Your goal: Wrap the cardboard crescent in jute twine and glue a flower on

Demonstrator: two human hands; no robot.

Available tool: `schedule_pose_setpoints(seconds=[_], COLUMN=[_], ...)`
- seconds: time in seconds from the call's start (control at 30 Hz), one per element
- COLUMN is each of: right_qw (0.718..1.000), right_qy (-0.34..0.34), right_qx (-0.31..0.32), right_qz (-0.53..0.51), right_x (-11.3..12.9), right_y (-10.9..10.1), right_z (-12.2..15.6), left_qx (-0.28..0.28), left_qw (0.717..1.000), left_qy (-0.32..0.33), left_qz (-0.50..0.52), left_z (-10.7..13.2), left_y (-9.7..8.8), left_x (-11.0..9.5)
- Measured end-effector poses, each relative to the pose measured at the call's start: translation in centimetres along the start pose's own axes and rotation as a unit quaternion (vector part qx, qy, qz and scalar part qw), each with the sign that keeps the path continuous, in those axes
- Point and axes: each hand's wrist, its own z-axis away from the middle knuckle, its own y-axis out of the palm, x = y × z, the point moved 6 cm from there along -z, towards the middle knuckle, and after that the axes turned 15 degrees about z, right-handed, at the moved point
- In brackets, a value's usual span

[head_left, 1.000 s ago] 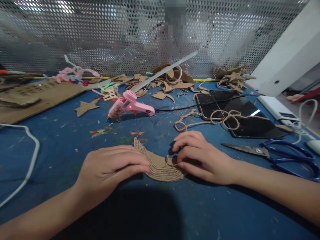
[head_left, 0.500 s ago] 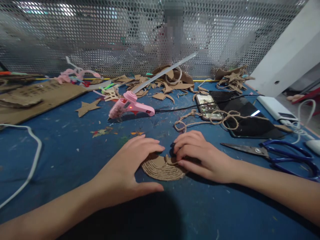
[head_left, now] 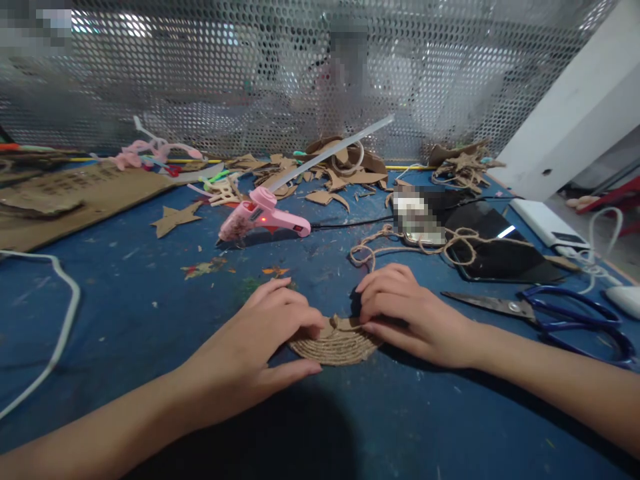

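Note:
A crescent-shaped cardboard piece wrapped in jute twine lies flat on the blue table in front of me. My left hand covers its left half, fingers curled on top and thumb along the lower edge. From the right, my right hand presses curled fingers onto the piece's right end, where a twine end sticks up. Loose twine runs from behind my right hand toward the back right.
A pink glue gun with a glue stick lies behind the hands. Blue-handled scissors, a phone, a dark tablet and a white power bank sit at right. Cardboard scraps, a cardboard star, a cardboard sheet, a white cable and a perforated metal screen surround them.
My left hand slid right from the crescent's left tip onto its left half and curled down on it. My right hand stayed on the right end. The phone screen lit up.

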Motion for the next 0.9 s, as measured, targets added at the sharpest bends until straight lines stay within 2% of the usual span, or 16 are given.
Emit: schedule_pose_setpoints(seconds=[0.37,0.67,0.9], right_qw=[1.0,0.999,0.999], right_qy=[0.004,0.003,0.025], right_qx=[0.002,0.011,0.037], right_qz=[0.019,0.05,0.011], right_x=[-0.5,-1.9,-2.4], right_y=[-0.5,-0.9,-1.1], right_z=[0.2,1.2,1.1], left_qx=[0.007,0.013,0.01], left_qw=[0.998,0.999,0.999], left_qy=[-0.055,-0.039,-0.038], left_qz=[0.02,0.023,0.023], left_z=[0.1,-0.1,-0.2], left_y=[0.2,0.1,0.0], left_x=[0.6,0.4,0.1])
